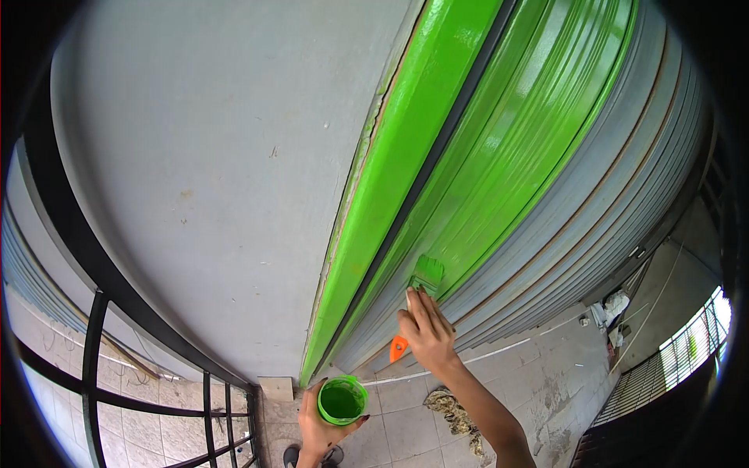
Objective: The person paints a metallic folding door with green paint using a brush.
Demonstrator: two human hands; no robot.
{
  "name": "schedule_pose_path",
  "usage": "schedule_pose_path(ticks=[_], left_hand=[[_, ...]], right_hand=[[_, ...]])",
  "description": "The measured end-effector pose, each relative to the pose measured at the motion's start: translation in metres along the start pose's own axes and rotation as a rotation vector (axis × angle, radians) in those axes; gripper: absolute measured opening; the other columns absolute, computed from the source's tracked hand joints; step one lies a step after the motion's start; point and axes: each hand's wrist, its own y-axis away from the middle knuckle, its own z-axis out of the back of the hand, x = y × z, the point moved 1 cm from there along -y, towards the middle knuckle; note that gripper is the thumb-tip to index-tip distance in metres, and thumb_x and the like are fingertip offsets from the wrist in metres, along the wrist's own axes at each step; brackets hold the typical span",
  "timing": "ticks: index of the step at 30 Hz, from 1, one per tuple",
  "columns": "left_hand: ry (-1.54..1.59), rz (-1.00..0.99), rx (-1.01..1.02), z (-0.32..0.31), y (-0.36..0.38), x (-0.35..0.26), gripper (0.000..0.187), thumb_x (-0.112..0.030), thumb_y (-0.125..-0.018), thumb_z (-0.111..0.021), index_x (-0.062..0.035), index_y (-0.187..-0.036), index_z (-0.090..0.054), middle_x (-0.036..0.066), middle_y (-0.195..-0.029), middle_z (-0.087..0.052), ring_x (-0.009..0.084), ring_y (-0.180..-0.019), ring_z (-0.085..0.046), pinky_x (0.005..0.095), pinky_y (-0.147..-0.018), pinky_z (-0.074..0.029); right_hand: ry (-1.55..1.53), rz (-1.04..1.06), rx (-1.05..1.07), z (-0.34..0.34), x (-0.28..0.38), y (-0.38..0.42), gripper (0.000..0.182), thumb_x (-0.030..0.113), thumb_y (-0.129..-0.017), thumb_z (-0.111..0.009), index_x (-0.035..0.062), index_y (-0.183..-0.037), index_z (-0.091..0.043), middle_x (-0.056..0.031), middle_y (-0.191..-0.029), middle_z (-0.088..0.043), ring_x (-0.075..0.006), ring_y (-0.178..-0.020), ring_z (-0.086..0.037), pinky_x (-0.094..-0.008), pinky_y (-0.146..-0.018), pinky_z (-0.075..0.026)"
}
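My right hand (427, 331) is closed around a paintbrush with an orange handle end (399, 348). The bristles (428, 271), loaded with green paint, touch the ribbed metal shutter (499, 179) at the lower edge of its wet green area. Below and to the left, my left hand (314, 426) grips a cup of green paint (342, 400), its mouth facing up toward me. The shutter's lower strip near the brush shows grey with thin green smears. A green frame post (406, 171) runs alongside the shutter.
A grey wall (218, 171) fills the left. Black metal bars (92, 374) stand at lower left. A stained rag (452, 412) lies on the tiled floor (398, 429). Unpainted grey slats (616, 210) continue to the right, and white items (612, 308) sit beyond them.
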Motion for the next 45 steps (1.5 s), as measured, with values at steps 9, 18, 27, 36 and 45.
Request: schedule_pose_path(ticks=[9, 18, 27, 36, 45], left_hand=[[0.008, 0.043, -0.004, 0.017, 0.028, -0.002, 0.086, -0.022, -0.048, -0.094, 0.0031, -0.119, -0.052, 0.014, -0.104, -0.067, 0.0249, -0.093, -0.068, 0.0364, -0.084, -0.055], [0.063, -0.003, -0.04, -0.012, 0.083, 0.095, 0.089, -0.029, -0.045, -0.096, 0.0018, -0.118, -0.053, 0.015, -0.101, -0.067, 0.0263, -0.093, -0.068, 0.0382, -0.083, -0.054], [0.231, 0.049, 0.1, -0.12, 0.107, 0.29, 0.062, -0.041, -0.076, -0.072, -0.0035, -0.122, -0.055, 0.015, -0.113, -0.065, 0.0324, -0.101, -0.065, 0.0495, -0.085, -0.054], [0.129, -0.195, 0.123, -0.162, 0.099, 0.377, 0.083, -0.037, -0.054, -0.092, -0.0058, -0.122, -0.056, 0.017, -0.11, -0.064, 0.0353, -0.102, -0.063, 0.0436, -0.086, -0.051], [0.176, -0.287, 0.094, -0.155, 0.09, 0.384, 0.077, -0.037, -0.059, -0.09, -0.0064, -0.122, -0.058, 0.016, -0.11, -0.065, 0.0349, -0.102, -0.063, 0.0428, -0.087, -0.051]], right_hand=[[-0.232, 0.0, 0.454, -0.052, 0.057, 0.077, 0.018, 0.008, -0.075, -0.068, 0.0052, -0.074, -0.051, -0.0203, -0.113, -0.061, -0.0311, -0.103, -0.066, -0.0366, -0.085, -0.059], [0.098, 0.047, -0.089, 0.029, -0.019, -0.031, 0.012, 0.009, -0.08, -0.07, 0.0073, -0.084, -0.058, -0.0177, -0.107, -0.068, -0.0292, -0.096, -0.07, -0.0363, -0.079, -0.061], [0.107, 0.428, 0.099, -0.051, 0.02, 0.051, 0.017, 0.004, -0.08, -0.065, 0.0075, -0.091, -0.052, -0.0131, -0.1, -0.068, -0.0252, -0.086, -0.071, -0.0319, -0.066, -0.061], [0.101, 0.177, 0.115, 0.007, -0.049, -0.055, 0.018, 0.004, -0.083, -0.067, 0.0103, -0.1, -0.066, -0.0039, -0.093, -0.074, -0.0245, -0.077, -0.071, -0.0339, -0.061, -0.055], [0.365, 0.556, 0.163, -0.041, -0.015, 0.036, 0.015, 0.003, -0.076, -0.064, 0.0121, -0.088, -0.059, -0.0077, -0.082, -0.064, -0.027, -0.075, -0.068, -0.0374, -0.056, -0.056]])
